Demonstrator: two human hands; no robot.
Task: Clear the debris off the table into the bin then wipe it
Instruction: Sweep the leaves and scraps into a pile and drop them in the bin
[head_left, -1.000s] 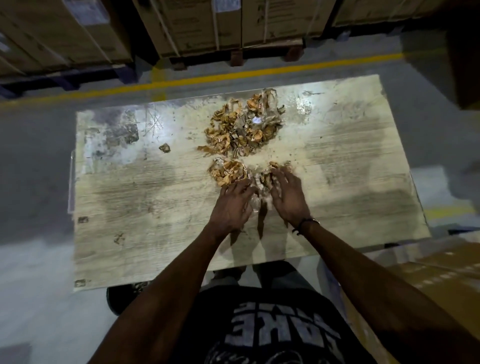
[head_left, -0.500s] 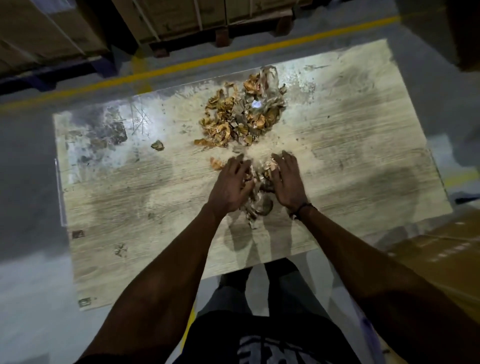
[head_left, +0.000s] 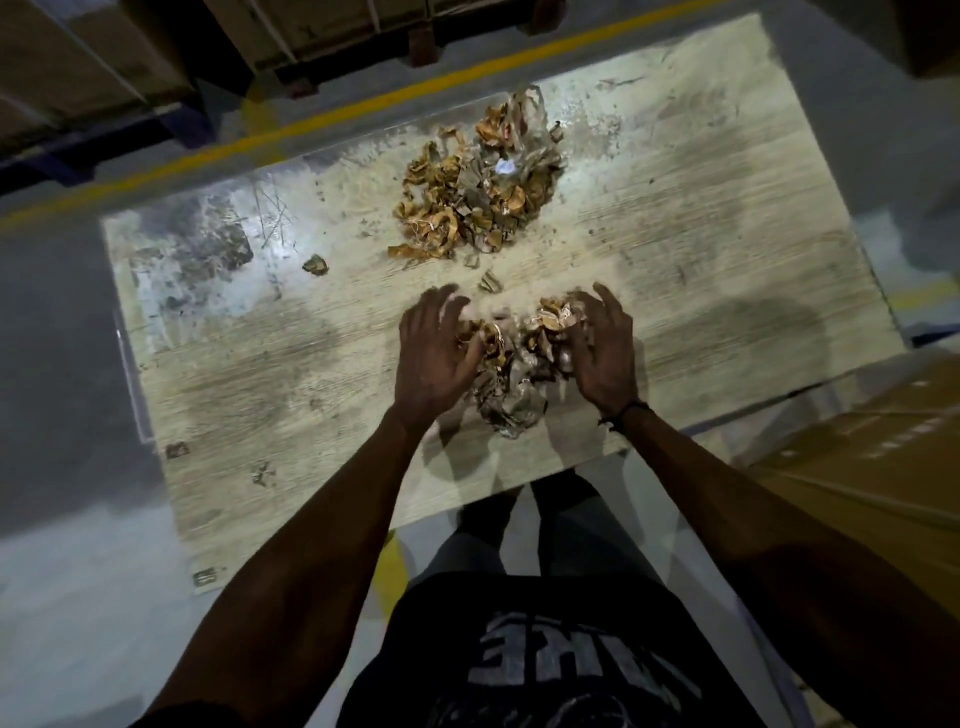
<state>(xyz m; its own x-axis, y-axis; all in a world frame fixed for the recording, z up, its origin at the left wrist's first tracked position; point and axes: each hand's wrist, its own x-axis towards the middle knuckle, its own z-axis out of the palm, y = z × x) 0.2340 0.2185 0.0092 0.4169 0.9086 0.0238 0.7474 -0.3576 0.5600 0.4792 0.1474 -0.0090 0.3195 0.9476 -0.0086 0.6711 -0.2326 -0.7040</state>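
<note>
A worn, dusty wooden table (head_left: 727, 270) carries a large heap of brown paper and cardboard scraps (head_left: 480, 192) near its far edge. A smaller bunch of the same scraps (head_left: 519, 364) is cupped between my two hands over the table's near half. My left hand (head_left: 436, 353) curls round the bunch's left side and my right hand (head_left: 602, 348) curls round its right side. Crumpled pieces hang down below my palms. No bin and no cloth are in view.
Loose scraps lie at the left (head_left: 315, 265) and just beyond my fingers (head_left: 489, 281). A cardboard box (head_left: 857, 467) stands on the floor at the right. Beyond the table run a yellow floor line (head_left: 363, 111) and stacked pallet boxes (head_left: 337, 31).
My hands have drawn a bunch of scraps away from the big heap toward me and gathered it up between them; the fingers now curl round it.
</note>
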